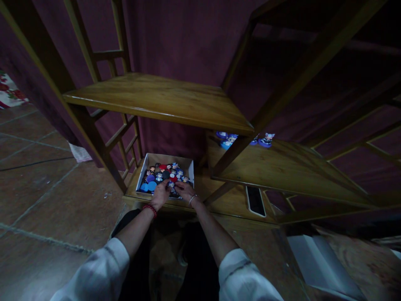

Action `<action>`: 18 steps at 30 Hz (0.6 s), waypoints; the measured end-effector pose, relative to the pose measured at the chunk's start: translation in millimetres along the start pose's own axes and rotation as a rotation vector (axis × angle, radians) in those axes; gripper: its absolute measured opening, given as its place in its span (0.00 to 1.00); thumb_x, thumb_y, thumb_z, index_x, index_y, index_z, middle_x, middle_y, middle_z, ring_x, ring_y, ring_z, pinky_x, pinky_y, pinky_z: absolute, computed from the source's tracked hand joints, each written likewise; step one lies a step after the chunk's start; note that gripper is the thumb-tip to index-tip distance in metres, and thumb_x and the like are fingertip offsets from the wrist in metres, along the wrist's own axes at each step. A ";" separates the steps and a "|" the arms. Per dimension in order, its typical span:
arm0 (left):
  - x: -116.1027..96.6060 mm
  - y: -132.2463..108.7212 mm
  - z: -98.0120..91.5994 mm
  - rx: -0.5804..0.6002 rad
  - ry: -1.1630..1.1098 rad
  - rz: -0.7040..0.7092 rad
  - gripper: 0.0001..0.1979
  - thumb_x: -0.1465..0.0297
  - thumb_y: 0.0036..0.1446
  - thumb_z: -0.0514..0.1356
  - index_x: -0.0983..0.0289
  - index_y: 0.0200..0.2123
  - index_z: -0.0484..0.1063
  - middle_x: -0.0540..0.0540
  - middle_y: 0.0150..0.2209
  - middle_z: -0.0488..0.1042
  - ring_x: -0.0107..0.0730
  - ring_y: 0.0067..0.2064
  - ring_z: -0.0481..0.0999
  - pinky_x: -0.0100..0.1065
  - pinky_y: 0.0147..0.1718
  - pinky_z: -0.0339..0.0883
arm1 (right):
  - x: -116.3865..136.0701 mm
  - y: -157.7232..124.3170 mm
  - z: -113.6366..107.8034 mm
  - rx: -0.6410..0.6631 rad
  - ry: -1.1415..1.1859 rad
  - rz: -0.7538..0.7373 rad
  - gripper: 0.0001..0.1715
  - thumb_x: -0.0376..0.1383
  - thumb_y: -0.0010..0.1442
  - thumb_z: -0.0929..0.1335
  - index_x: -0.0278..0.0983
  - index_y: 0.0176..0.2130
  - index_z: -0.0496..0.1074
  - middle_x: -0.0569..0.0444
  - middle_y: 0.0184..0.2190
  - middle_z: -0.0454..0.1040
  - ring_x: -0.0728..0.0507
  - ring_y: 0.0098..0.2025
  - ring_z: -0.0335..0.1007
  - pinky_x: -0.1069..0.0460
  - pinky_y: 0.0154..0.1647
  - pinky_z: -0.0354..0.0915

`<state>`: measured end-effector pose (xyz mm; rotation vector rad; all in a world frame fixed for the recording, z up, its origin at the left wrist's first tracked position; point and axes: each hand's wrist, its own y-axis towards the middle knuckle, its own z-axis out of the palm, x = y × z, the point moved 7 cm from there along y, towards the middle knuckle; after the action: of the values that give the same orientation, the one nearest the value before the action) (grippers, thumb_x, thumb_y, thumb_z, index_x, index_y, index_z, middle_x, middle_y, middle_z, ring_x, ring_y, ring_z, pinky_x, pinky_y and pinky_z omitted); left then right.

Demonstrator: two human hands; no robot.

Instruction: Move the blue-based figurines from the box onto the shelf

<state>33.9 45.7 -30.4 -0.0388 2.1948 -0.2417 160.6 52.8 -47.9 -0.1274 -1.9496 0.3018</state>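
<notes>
A shallow white box (146, 163) sits on the lowest wooden shelf, filled with several small cartoon figurines and round blue, red, purple and black bases. Over its front edge, a small purple-haired figurine (171, 185) is between my hands. My left hand (160, 194), with a red bead bracelet at the wrist, has its fingertips closed on the figurine's left side. My right hand (186, 191), wearing a thin pale bracelet, pinches it from the other side. The figurine's lower part is partly hidden by the fingers.
An upper shelf board (150, 96) juts out above the box. On the middle shelf (282, 167) stand several figurines (266, 140), partly behind a slanting post (233, 154). A phone (255, 200) lies on the lowest shelf; a grey-white folded sheet or box (322, 261) is at lower right.
</notes>
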 end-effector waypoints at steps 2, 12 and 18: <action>-2.1 -1.0 0.5 0.002 -0.091 -0.011 0.20 0.78 0.50 0.53 0.64 0.49 0.63 0.55 0.38 0.72 0.26 0.33 0.72 0.25 0.30 0.66 | -2.4 -0.5 -1.0 -0.014 0.069 0.011 0.14 0.31 0.47 0.65 0.35 0.38 0.71 0.53 0.38 0.74 0.48 0.40 0.70 0.51 0.44 0.64; -2.1 -2.1 3.6 0.008 -0.515 -0.037 0.16 0.74 0.50 0.54 0.67 0.45 0.65 0.52 0.31 0.70 0.20 0.26 0.68 0.24 0.26 0.67 | 1.3 -10.8 -9.0 -0.105 0.238 0.020 0.18 0.38 0.44 0.67 0.35 0.37 0.72 0.53 0.34 0.75 0.47 0.35 0.70 0.51 0.39 0.66; -10.6 -12.7 -2.4 0.050 -0.666 -0.030 0.18 0.69 0.51 0.53 0.68 0.47 0.65 0.52 0.31 0.71 0.22 0.27 0.69 0.25 0.28 0.67 | 7.9 -22.7 -14.2 -0.175 0.235 0.016 0.21 0.42 0.43 0.67 0.34 0.37 0.72 0.53 0.32 0.75 0.46 0.34 0.70 0.51 0.36 0.67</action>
<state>37.5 34.9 -18.2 -0.1076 1.5262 -0.2563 171.7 34.9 -29.6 -0.2801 -1.7396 0.1202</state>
